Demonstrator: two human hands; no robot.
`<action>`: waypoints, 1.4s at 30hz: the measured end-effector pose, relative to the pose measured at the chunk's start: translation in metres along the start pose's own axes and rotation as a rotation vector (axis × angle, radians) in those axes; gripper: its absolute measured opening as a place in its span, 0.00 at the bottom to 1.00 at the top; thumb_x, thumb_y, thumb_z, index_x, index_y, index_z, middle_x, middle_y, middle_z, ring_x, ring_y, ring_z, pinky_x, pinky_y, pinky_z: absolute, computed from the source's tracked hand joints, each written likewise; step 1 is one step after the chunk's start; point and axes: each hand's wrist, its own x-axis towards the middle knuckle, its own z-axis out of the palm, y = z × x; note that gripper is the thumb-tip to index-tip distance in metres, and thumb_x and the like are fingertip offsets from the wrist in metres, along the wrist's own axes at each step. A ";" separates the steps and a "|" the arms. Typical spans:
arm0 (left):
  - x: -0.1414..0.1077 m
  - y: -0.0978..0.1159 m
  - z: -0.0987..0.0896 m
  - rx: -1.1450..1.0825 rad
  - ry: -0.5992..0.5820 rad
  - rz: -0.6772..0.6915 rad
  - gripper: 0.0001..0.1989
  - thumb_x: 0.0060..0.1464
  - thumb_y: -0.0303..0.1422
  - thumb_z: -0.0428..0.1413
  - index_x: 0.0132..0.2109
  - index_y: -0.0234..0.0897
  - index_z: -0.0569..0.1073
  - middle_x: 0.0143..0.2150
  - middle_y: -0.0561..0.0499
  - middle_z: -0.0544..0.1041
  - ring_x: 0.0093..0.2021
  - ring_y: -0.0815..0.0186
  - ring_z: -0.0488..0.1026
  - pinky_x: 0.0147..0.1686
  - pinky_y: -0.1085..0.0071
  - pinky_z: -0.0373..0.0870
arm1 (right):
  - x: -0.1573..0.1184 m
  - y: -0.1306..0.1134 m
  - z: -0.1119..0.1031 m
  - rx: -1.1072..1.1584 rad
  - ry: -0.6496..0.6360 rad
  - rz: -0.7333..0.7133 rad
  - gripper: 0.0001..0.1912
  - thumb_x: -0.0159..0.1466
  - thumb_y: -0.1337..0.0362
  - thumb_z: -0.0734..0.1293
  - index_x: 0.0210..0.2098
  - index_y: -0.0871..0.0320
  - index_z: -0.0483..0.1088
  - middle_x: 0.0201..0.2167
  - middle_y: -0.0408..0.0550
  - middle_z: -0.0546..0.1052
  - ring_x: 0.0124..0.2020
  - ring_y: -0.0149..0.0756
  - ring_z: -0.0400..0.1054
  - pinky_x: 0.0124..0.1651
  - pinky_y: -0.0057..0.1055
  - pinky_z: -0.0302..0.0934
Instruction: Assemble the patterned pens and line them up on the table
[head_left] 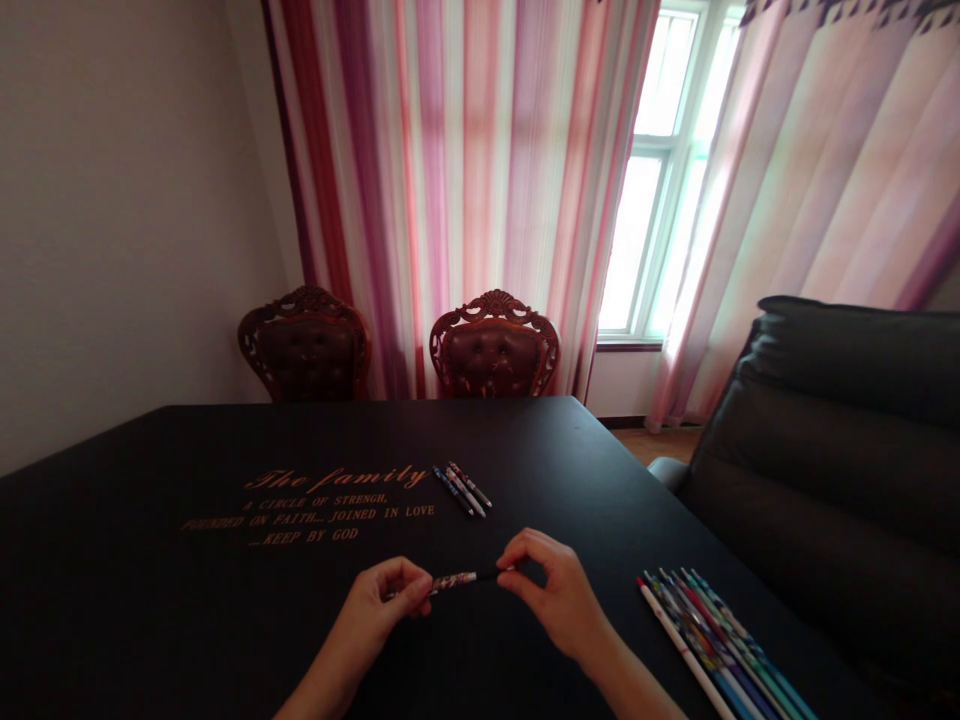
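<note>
A patterned pen (453, 581) is held level above the black table (187, 630), near its front. My left hand (390, 597) pinches the pen's left end between thumb and fingers. At the other end, the thumb and index finger of my right hand (546, 590) close on the dark tip part. Whether that dark part is joined to the pen or apart from it cannot be made out. Beyond my hands, a small group of pens (463, 489) lies side by side on the table.
Several long pens and pencils (712, 640) lie in a row at the right front. A black leather chair (832, 460) stands along the right side. Two carved wooden chairs (307, 350) are behind the far edge. Gold lettering (337, 480) marks the table's left half.
</note>
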 end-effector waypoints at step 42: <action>-0.008 0.005 0.001 0.213 0.158 0.183 0.11 0.47 0.42 0.63 0.31 0.39 0.79 0.29 0.51 0.78 0.34 0.60 0.73 0.37 0.69 0.67 | -0.005 0.001 0.006 -0.097 -0.059 0.001 0.11 0.64 0.60 0.66 0.27 0.57 0.71 0.26 0.42 0.72 0.30 0.33 0.67 0.35 0.27 0.57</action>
